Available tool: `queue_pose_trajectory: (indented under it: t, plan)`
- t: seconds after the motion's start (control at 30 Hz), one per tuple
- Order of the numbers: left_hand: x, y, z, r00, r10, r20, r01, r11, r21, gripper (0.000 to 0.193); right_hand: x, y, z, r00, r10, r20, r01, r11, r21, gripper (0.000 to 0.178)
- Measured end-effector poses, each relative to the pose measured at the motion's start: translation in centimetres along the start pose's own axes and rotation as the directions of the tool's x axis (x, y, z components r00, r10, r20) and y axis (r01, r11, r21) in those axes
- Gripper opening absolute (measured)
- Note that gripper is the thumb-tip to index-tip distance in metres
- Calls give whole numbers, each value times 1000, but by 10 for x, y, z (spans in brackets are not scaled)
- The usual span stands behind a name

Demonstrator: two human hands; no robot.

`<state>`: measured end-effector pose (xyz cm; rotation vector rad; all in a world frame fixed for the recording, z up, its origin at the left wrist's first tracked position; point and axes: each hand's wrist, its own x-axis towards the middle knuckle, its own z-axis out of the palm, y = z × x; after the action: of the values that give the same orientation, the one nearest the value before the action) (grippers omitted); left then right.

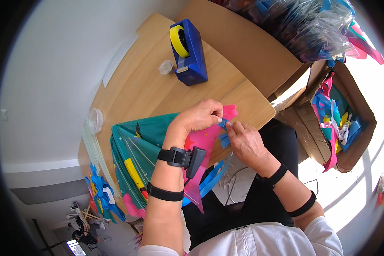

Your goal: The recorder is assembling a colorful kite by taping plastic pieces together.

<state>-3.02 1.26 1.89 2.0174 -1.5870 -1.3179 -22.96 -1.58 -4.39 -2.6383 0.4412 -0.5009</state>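
- Left hand (202,115): fingers curled in, thumb and forefinger closed in a pinch on a narrow blue strip (222,123) at the edge of the pink sheet.
- Right hand (245,138): fingers bent, thumb and forefinger nearly together, pinching the same strip just beside the left fingertips. The exact grip under the fingers cannot be told.
- Blue strip: located between the two sets of fingertips, over the near edge of the table (147,79).
- Pink sheet (207,141): runs from just beyond the fingertips, passes below the left hand and hangs toward the lap, marked with small orange spots.
- Green sheet (153,123): spread on the table to the left of the left hand, creased, partly under that forearm. A yellow patch (134,173) shows on it. Whether green and pink are joined cannot be told.
- Blue tape dispenser (197,64): on the table beyond the left hand, well apart, carrying a yellow roll (175,41).
- Small clear cup (166,67): just left of the dispenser, also beyond the left hand.
- Open cardboard box (301,132): right of the right hand, containing mixed coloured pieces (339,123).
- Clear plastic bags (311,34): beyond and right of both hands, heaped.
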Motion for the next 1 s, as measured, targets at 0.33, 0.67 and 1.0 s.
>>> queue_pose_trajectory:
  t: [0.33, 0.67, 1.0]
  plan:
    - [15, 4, 15, 997, 28, -68, 2, 914, 405, 7, 0, 0, 1, 1000, -1, -9, 1, 1000, 4, 34]
    - [6, 4, 33, 961, 148, -232, 0, 844, 536, 22, 1, 0, 1, 1000, -15, -24, 16, 1000, 6, 30]
    - [20, -18, 2, 900, -295, -321, 346, 931, 115, 31, 1, 0, -2, 1000, -18, 15, 18, 1000, 3, 36]
